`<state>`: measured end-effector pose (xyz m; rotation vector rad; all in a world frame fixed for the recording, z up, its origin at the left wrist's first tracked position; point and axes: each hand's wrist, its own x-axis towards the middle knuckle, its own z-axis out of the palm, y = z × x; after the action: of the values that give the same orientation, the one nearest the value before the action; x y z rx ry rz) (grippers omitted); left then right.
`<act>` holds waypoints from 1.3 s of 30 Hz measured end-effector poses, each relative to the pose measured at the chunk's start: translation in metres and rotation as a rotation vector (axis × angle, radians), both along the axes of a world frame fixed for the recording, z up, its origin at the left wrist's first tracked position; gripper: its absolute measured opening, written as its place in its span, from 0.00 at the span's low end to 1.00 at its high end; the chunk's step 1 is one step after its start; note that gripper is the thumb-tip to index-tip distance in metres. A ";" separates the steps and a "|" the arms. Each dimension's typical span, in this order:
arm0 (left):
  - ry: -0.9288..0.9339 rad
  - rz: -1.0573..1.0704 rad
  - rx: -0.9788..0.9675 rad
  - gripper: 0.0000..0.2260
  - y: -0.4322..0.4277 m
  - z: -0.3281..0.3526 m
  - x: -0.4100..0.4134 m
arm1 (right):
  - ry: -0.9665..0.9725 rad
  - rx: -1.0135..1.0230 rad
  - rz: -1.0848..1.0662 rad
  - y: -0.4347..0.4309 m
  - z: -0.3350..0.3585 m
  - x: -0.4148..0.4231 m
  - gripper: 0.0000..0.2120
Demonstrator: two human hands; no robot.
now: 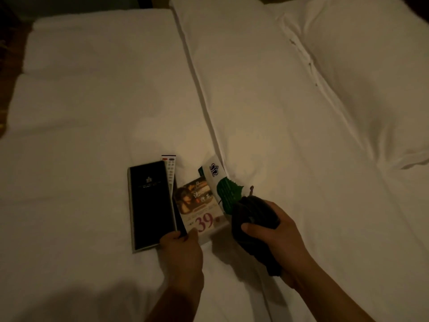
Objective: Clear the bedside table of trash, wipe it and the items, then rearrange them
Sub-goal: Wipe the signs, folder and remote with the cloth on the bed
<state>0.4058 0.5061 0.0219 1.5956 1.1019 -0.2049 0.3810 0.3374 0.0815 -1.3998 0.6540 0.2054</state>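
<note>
Several bedside items lie on the white bed sheet [92,135]. A black folder [151,205] with a small gold logo lies flat, and a white remote [170,170] sticks out from under its right edge. A printed card [199,205] showing a red "39" lies to the right, partly over a white and green leaflet [220,182]. My left hand [183,249] pinches the near corner of the printed card beside the folder. My right hand [274,233] grips a bunched dark cloth [253,214] that rests against the leaflet's near end.
A folded white duvet [267,101] runs up the bed on the right, with a white pillow [376,66] beyond it. Dark floor shows past the bed's left edge [9,54]. The light is dim.
</note>
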 end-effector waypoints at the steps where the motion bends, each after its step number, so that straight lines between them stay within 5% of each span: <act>1: 0.002 0.022 -0.025 0.04 0.000 0.002 -0.003 | -0.023 -0.032 0.007 0.003 0.001 0.003 0.26; 7: 0.011 0.065 -0.421 0.12 0.008 0.022 -0.031 | -0.193 -0.233 0.203 0.011 0.014 0.012 0.26; 15: -0.174 -0.242 -0.241 0.11 0.038 0.032 -0.051 | -0.476 -0.601 0.653 0.060 0.015 0.017 0.23; 20: -0.212 -0.344 -0.342 0.13 0.050 0.048 -0.041 | -0.274 -0.806 0.311 0.028 0.002 0.039 0.21; 23: -0.198 -0.388 -0.355 0.11 0.047 0.053 -0.035 | -0.290 -0.828 0.256 0.019 0.006 0.039 0.20; 27: -0.218 -0.467 -0.339 0.11 0.035 0.055 -0.033 | -0.460 -0.813 0.462 0.040 0.007 0.033 0.20; 32: -0.205 -0.415 -0.368 0.10 0.040 0.056 -0.032 | -0.173 -0.859 0.111 0.005 0.002 0.044 0.18; 39: -0.291 -0.330 -0.441 0.11 0.028 0.053 -0.025 | -0.343 -0.630 0.586 0.053 0.029 -0.010 0.18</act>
<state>0.3807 0.5338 0.0751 1.3440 0.5187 -0.3919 0.3709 0.3902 0.1102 -2.1577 -0.0095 0.2208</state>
